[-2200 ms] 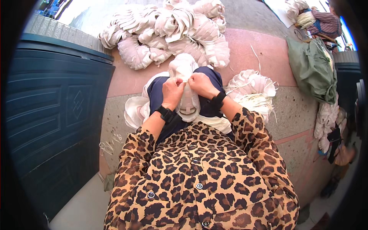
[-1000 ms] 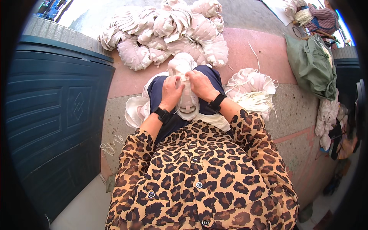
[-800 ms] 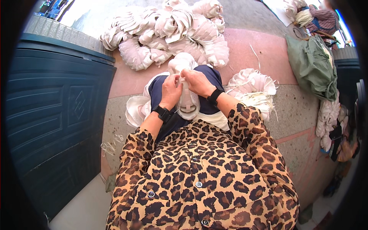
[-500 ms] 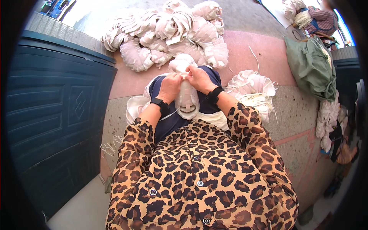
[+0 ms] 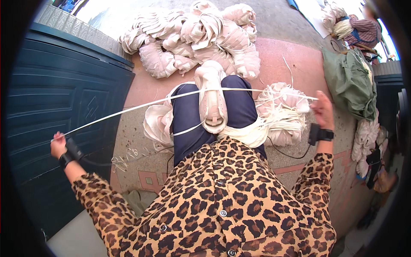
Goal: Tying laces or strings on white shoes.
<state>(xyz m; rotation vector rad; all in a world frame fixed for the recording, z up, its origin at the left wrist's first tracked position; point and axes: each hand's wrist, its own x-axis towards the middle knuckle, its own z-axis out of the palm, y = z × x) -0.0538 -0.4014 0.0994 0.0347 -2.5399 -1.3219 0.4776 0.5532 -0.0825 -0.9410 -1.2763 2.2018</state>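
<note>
A pale pink-and-white shoe upper (image 5: 212,109) rests between my knees, toe end away from me. A flat white shoelace (image 5: 141,106) runs through its upper part and stretches out to both sides. Far out to the left, my left hand (image 5: 58,145) pinches one end in closed fingers. My right hand (image 5: 323,110), raised at the right, grips the other end. Across my right thigh lies a bunch of cream laces (image 5: 250,132), trailing to the right. Each wrist wears a black band with a dark box.
Stacked shoe uppers (image 5: 205,36) are heaped on the floor ahead. Smaller bundles lie left (image 5: 157,122) and right (image 5: 284,100) of my legs. A dark blue panelled door (image 5: 64,111) stands close at left. Beyond a green sack (image 5: 351,81), another person (image 5: 364,30) sits at far right.
Both hands have moved from the shoe upper out to opposite sides, drawing the lace wide. The upper's front is now uncovered.
</note>
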